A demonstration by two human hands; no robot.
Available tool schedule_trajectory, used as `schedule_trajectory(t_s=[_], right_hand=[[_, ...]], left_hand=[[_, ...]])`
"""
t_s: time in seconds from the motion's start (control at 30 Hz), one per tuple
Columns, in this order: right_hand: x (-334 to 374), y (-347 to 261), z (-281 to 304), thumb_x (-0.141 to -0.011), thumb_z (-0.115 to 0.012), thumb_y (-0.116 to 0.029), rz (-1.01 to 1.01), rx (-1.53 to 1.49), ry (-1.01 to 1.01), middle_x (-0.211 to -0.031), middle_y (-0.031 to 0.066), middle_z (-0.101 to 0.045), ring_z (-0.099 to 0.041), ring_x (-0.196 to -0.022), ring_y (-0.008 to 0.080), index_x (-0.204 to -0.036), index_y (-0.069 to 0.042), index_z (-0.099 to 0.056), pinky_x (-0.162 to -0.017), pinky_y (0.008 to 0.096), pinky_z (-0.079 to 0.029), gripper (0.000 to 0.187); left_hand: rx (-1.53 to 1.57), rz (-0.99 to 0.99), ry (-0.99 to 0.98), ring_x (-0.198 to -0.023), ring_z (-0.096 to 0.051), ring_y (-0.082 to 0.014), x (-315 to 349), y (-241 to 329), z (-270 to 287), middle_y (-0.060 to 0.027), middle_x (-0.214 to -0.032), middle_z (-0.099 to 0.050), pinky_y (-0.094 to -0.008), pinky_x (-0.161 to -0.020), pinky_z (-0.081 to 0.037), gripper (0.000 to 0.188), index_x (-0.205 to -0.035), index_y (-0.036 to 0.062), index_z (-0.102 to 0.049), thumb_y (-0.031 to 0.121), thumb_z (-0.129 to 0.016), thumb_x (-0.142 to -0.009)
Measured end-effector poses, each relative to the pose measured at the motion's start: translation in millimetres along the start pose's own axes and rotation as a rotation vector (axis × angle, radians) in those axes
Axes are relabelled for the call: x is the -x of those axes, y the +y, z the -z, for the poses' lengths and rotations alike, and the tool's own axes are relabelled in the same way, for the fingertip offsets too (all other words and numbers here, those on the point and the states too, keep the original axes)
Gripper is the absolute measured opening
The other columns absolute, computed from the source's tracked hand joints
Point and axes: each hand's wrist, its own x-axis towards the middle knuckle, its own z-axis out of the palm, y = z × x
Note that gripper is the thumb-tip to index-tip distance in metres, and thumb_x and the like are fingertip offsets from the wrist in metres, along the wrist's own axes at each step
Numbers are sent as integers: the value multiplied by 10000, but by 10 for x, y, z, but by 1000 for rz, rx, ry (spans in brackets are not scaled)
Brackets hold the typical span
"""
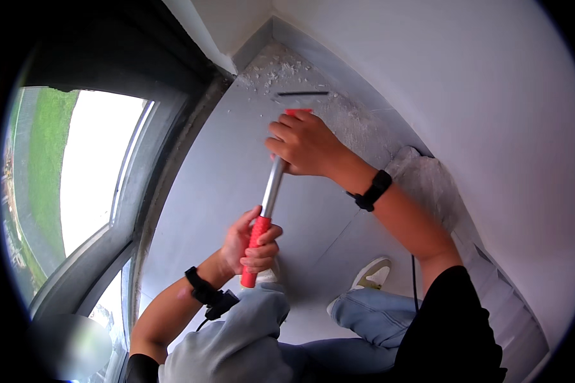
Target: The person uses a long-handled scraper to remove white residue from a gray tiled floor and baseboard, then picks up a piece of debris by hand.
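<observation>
A scraper with a red ribbed grip, a silver shaft (273, 189) and a red head slants across the middle of the view. My left hand (257, 246) is closed round the red grip at its near end. Higher up, my right hand (305, 144) wraps the shaft just below the head and hides that stretch of it. Beyond the head lies a thin dark blade (303, 94), slightly blurred, over the dusty floor. Whether the blade touches the floor I cannot tell.
Pale crumbs and dust (281, 69) lie in the far corner and along the right skirting (358, 83). A crumpled, dusty plastic sheet (426, 182) rests against the right wall. A dark-framed window (140, 172) runs along the left. My shoe (372, 274) stands on grey tiles.
</observation>
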Motion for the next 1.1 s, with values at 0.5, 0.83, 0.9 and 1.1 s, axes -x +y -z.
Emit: schedule_trajectory(t_s=[0.5,0.83,0.9,1.1], right_hand=[[1023,215,717,-692,-669,-141,170,454,-693,-701,10,-573,-580,-835,204,-610,-129,-646,-724,336,-429,86],[1340,366,713,-702,-645,-147,186,573,-640,-751,-3,-571,-566,-875,172,-609,-144,-632,-783,308,-425,94],[1361,381,698,-706,-639,-143,196,582,-654,-749,-6,-571,-566,-874,169,-607,-144,-629,-779,307,-424,100],[1342,400,680,-706,-632,-126,223,576,-649,-738,-10,-569,-561,-863,163,-600,-142,-625,-771,304,-422,107]], left_hand=[[-894,-434,503,-430,-474,-126,-1543,-1157,50,-40,-606,-486,-290,-403,-420,403,-916,73,-435,457,-405,-1035],[-854,-481,489,-411,-467,-118,-1973,-1246,210,-31,-585,-488,-299,-386,-396,385,-951,46,-456,423,-469,-1026],[-848,-481,494,-411,-465,-118,-1988,-1245,234,-30,-585,-485,-299,-384,-393,382,-945,46,-456,420,-475,-1024],[-850,-504,530,-413,-459,-117,-2040,-1264,271,-25,-585,-477,-299,-384,-387,380,-921,52,-459,418,-487,-1020]])
